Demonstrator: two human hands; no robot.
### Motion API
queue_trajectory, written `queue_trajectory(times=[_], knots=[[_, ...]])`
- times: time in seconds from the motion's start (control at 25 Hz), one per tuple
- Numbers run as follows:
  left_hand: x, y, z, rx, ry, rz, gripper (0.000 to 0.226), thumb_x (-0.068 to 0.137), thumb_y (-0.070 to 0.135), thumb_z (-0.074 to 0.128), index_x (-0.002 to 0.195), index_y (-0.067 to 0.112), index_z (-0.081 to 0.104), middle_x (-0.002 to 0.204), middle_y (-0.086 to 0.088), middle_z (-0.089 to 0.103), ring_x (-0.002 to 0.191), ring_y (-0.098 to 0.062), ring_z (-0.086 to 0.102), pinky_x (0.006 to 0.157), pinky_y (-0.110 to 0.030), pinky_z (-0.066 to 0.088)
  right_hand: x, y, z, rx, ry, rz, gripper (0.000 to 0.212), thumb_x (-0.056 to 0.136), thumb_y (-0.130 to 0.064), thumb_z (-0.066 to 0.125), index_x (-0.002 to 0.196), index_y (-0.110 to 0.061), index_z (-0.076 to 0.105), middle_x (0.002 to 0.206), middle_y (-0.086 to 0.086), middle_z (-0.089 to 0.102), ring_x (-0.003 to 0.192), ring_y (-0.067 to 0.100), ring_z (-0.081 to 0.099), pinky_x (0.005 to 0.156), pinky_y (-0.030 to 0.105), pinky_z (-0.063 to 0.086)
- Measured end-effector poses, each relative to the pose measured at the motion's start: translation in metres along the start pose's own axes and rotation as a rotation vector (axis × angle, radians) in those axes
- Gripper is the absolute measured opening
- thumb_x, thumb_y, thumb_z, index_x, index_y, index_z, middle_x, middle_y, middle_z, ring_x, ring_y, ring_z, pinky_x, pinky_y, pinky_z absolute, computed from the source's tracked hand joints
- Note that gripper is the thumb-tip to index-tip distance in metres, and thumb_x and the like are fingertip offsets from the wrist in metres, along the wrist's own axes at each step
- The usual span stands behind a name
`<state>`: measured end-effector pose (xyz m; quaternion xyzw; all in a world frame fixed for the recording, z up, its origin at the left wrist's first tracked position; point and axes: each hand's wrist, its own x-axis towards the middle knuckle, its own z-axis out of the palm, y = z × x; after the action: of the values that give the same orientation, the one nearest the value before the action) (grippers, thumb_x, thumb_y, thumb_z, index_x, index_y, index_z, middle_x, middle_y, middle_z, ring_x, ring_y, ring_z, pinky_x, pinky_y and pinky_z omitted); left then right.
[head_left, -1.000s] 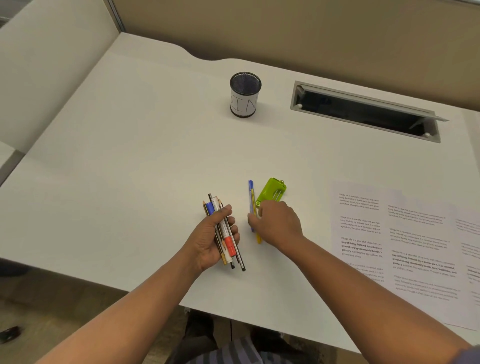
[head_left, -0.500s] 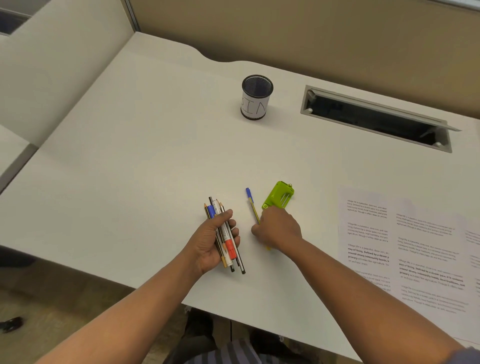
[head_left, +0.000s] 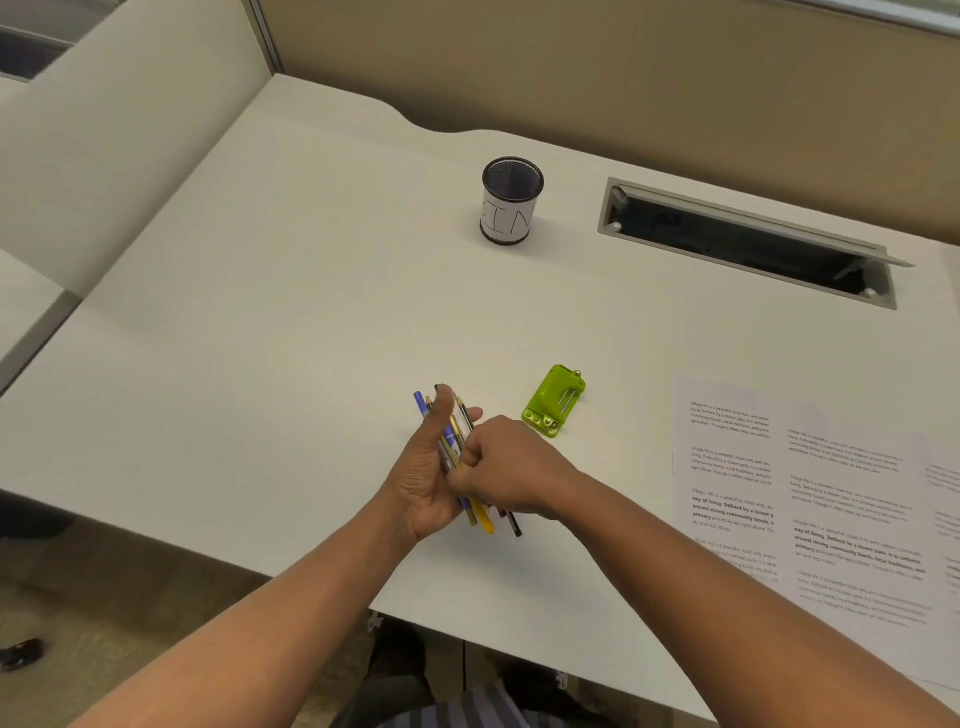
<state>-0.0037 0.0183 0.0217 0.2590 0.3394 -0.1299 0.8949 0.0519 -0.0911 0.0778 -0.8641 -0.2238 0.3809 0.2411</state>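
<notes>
My left hand (head_left: 423, 480) holds a bundle of pens and pencils (head_left: 453, 435) above the white desk (head_left: 270, 332), thumb up along them. My right hand (head_left: 506, 470) is curled against the bundle from the right and grips a yellow pen with a blue cap among them; the pens' lower ends stick out below both hands. A lime-green stapler (head_left: 555, 401) lies on the desk just right of the hands. A black mesh pen cup (head_left: 510, 201) with a white label stands upright farther back, nothing visible inside.
Printed paper sheets (head_left: 810, 499) lie on the desk at the right. A grey open cable slot (head_left: 748, 241) is set into the desk at the back right. Beige partition walls rise at the back and left. The desk's front edge runs just below my hands.
My right hand has lifted the yellow pen from the desk and brought it left into the bundle in my left hand. The stapler stays put.
</notes>
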Motion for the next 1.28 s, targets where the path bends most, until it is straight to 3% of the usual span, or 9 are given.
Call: queue_trajectory(times=[0.2, 0.32, 0.44, 0.64, 0.72, 0.84, 1.08, 1.2, 1.28], knots=[[-0.002, 0.0, 0.008, 0.02, 0.131, -0.005, 0.011, 0.089, 0.026, 0.073, 0.094, 0.016, 0.071, 0.077, -0.007, 0.073, 0.069, -0.022, 0.072, 0.065, -0.039, 0.06, -0.003, 0.003, -0.001, 0.017, 0.112, -0.04, 0.025, 0.077, -0.034, 0.072, 0.064, -0.014, 0.068, 0.063, 0.004, 0.07, 0.062, 0.019, 0.068, 0.066, 0.041, 0.06], [0.002, 0.001, 0.003, -0.001, 0.156, 0.022, 0.01, 0.092, 0.023, 0.072, 0.088, 0.014, 0.071, 0.083, -0.009, 0.07, 0.079, -0.025, 0.069, 0.079, -0.046, 0.059, -0.005, 0.014, 0.001, 0.217, 0.299, -0.002, 0.027, 0.083, -0.04, 0.071, 0.071, -0.017, 0.064, 0.063, -0.004, 0.067, 0.061, 0.012, 0.062, 0.065, 0.037, 0.055], [0.003, 0.003, 0.004, -0.015, 0.173, 0.087, 0.008, 0.092, 0.019, 0.072, 0.088, 0.013, 0.069, 0.079, -0.007, 0.068, 0.07, -0.02, 0.067, 0.069, -0.038, 0.062, -0.006, 0.025, 0.01, 0.596, 0.434, 0.125, 0.03, 0.09, -0.043, 0.067, 0.087, -0.013, 0.062, 0.07, -0.011, 0.066, 0.068, 0.008, 0.057, 0.063, 0.03, 0.048], [0.001, 0.012, 0.019, -0.059, 0.203, 0.198, 0.007, 0.092, 0.015, 0.072, 0.088, 0.015, 0.066, 0.075, -0.003, 0.064, 0.061, -0.015, 0.063, 0.066, -0.033, 0.058, -0.006, 0.033, 0.024, 1.323, 0.174, 0.492, 0.036, 0.095, -0.049, 0.057, 0.105, -0.016, 0.066, 0.103, 0.005, 0.072, 0.091, 0.023, 0.068, 0.088, 0.043, 0.054], [0.001, 0.012, 0.03, -0.048, 0.212, 0.287, 0.01, 0.091, 0.012, 0.072, 0.086, 0.016, 0.064, 0.071, -0.003, 0.063, 0.06, -0.015, 0.064, 0.065, -0.032, 0.058, -0.006, 0.028, 0.031, 1.552, 0.071, 0.477, 0.043, 0.097, -0.051, 0.053, 0.115, -0.013, 0.066, 0.106, 0.013, 0.075, 0.095, 0.029, 0.073, 0.094, 0.052, 0.055], [0.001, 0.002, 0.04, 0.045, 0.241, 0.396, 0.007, 0.09, 0.014, 0.073, 0.088, 0.015, 0.066, 0.071, -0.005, 0.067, 0.064, -0.018, 0.067, 0.067, -0.035, 0.061, 0.001, 0.015, 0.033, 1.802, 0.08, 0.389, 0.05, 0.1, -0.048, 0.049, 0.133, -0.013, 0.061, 0.117, 0.015, 0.075, 0.102, 0.031, 0.074, 0.095, 0.052, 0.055], [-0.006, 0.009, 0.036, 0.1, 0.274, 0.468, 0.01, 0.088, 0.016, 0.076, 0.092, 0.016, 0.067, 0.069, -0.006, 0.062, 0.062, -0.018, 0.064, 0.062, -0.034, 0.058, 0.013, -0.007, 0.04, 1.739, 0.157, 0.324, 0.045, 0.105, -0.044, 0.042, 0.122, -0.013, 0.07, 0.112, 0.011, 0.077, 0.101, 0.023, 0.074, 0.097, 0.043, 0.054], [-0.011, 0.035, 0.019, 0.276, 0.28, 0.486, 0.014, 0.091, 0.022, 0.074, 0.096, 0.016, 0.063, 0.068, -0.005, 0.061, 0.064, -0.021, 0.064, 0.065, -0.039, 0.059, 0.025, -0.025, 0.038, 1.509, 0.112, 0.277, 0.039, 0.104, -0.044, 0.043, 0.1, -0.019, 0.072, 0.103, 0.005, 0.078, 0.095, 0.021, 0.072, 0.092, 0.042, 0.054], [-0.015, 0.063, 0.0, 0.402, 0.29, 0.45, 0.021, 0.093, 0.03, 0.072, 0.103, 0.017, 0.061, 0.079, -0.009, 0.065, 0.072, -0.027, 0.067, 0.071, -0.051, 0.062, 0.041, -0.043, 0.033, 1.257, 0.118, 0.225, 0.028, 0.102, -0.038, 0.049, 0.107, -0.019, 0.068, 0.103, 0.007, 0.076, 0.093, 0.022, 0.071, 0.085, 0.043, 0.058]])
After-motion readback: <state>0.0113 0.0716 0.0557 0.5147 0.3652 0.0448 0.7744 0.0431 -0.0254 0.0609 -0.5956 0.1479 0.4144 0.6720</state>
